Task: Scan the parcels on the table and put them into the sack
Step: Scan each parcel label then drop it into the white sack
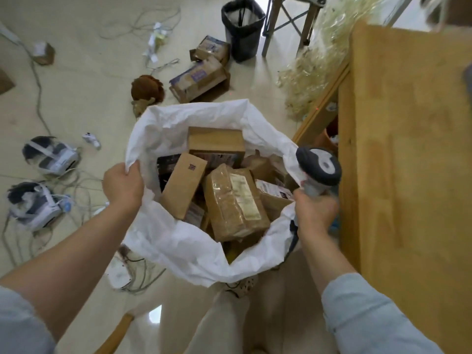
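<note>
The sack [178, 246], with parcels [235, 203] piled inside it, is best held wide at the mouth, its left rim pinched by the left hand [124, 183], the scanner [320, 167] gripped by the right hand [315, 210] at its right rim.

One sack [178, 246] holds at least five parcels [235, 203]. One scanner [320, 167] is in view. The floor carries at least three cardboard boxes [199, 80], two headsets [51, 154], one black bin [242, 29] and one plush toy [146, 88].
</note>
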A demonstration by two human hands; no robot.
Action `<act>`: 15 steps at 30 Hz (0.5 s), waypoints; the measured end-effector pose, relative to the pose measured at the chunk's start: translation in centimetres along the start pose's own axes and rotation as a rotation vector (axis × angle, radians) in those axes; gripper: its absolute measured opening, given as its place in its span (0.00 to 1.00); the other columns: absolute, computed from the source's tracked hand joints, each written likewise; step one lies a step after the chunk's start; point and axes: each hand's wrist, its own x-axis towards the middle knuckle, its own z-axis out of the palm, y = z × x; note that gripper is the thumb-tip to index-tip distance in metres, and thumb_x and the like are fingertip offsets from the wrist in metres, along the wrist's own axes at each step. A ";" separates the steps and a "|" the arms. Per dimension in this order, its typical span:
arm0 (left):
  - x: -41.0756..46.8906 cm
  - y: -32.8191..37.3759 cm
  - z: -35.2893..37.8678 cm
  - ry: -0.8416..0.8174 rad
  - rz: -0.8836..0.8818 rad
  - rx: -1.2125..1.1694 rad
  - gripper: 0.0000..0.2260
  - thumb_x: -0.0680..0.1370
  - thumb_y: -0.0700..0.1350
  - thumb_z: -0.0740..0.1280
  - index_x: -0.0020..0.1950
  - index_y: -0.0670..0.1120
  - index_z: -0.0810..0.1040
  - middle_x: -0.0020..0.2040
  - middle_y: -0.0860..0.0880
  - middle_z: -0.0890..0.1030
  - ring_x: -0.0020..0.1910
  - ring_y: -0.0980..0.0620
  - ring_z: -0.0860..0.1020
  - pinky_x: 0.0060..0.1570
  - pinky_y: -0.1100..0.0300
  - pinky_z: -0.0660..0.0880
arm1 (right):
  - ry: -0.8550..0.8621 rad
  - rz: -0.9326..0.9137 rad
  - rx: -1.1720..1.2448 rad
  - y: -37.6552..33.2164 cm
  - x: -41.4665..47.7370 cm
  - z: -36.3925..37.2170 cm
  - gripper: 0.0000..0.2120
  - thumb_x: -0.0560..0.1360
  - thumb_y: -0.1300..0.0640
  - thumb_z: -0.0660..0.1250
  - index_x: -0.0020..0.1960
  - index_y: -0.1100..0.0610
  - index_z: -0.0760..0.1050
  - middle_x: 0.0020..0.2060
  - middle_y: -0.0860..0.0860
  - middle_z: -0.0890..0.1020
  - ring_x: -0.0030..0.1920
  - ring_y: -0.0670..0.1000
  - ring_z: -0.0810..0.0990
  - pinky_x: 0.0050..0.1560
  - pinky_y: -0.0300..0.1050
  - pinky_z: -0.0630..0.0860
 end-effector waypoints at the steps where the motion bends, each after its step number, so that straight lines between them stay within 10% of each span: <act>1: -0.4 -0.1 -0.3 0.001 -0.004 0.007 0.17 0.81 0.44 0.59 0.35 0.38 0.69 0.31 0.44 0.68 0.36 0.45 0.69 0.34 0.54 0.61 | -0.013 -0.010 0.011 -0.1 -0.3 0.3 0.09 0.71 0.64 0.71 0.49 0.55 0.75 0.41 0.47 0.78 0.45 0.47 0.77 0.51 0.42 0.71; 8: -1.7 -4.1 4.2 -0.327 -0.138 0.193 0.11 0.80 0.41 0.61 0.45 0.35 0.77 0.39 0.38 0.75 0.42 0.39 0.75 0.41 0.54 0.67 | -0.154 0.230 -0.209 3.7 3.1 3.1 0.14 0.73 0.64 0.68 0.58 0.62 0.74 0.44 0.53 0.74 0.53 0.56 0.77 0.50 0.46 0.71; 15: -0.8 -0.2 1.2 -0.104 0.016 0.043 0.15 0.79 0.42 0.60 0.34 0.36 0.72 0.29 0.42 0.68 0.33 0.43 0.68 0.35 0.54 0.63 | -0.099 0.186 -0.075 -0.6 3.2 -0.4 0.11 0.75 0.59 0.69 0.54 0.54 0.68 0.46 0.49 0.73 0.49 0.51 0.74 0.51 0.45 0.70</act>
